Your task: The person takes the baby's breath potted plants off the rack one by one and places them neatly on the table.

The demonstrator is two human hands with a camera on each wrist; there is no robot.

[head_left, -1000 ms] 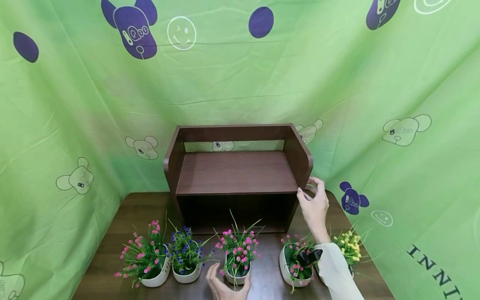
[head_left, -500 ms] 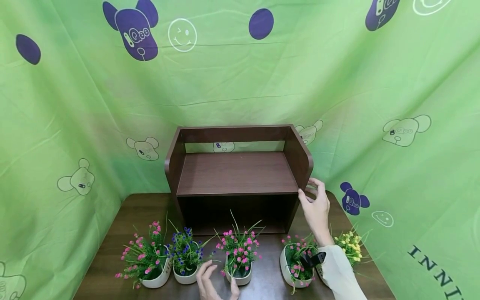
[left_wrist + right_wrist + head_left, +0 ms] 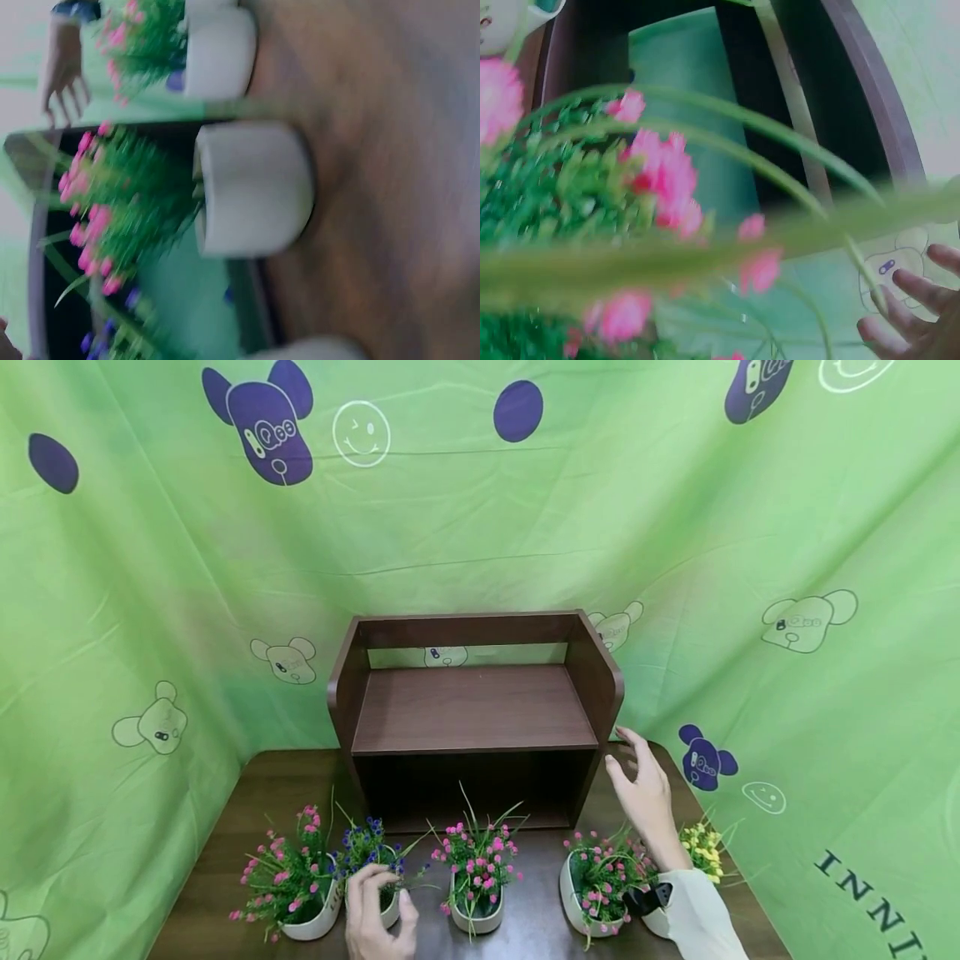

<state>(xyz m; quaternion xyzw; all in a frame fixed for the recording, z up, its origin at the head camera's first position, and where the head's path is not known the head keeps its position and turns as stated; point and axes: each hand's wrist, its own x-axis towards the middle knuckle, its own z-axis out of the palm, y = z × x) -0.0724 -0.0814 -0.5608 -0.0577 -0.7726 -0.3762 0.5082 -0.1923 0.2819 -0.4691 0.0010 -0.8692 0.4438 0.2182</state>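
My left hand (image 3: pixel 378 918) is in front of the blue-flowered potted plant (image 3: pixel 363 847), fingers bent loosely and hiding part of its white pot; whether it touches the pot is unclear. To its right stands a pink-flowered potted plant (image 3: pixel 476 868), which also fills the middle of the left wrist view as a white pot (image 3: pixel 255 187). My right hand (image 3: pixel 645 793) hovers just off the right side of the dark brown two-tier shelf (image 3: pixel 472 706), fingers spread and holding nothing. Its fingers (image 3: pixel 915 300) show at the right wrist view's edge.
Another pink-flowered pot (image 3: pixel 307 918) stands at the far left of the wooden table (image 3: pixel 247 802). On the right are a pink-flowered pot (image 3: pixel 573 893) and a yellow-flowered plant (image 3: pixel 701 852), partly behind my right forearm. A green printed cloth (image 3: pixel 465 527) hangs behind.
My left hand has left the middle pink-flowered pot and moved left to the blue-flowered one. My right hand has come away from the shelf's side, slightly rightward.
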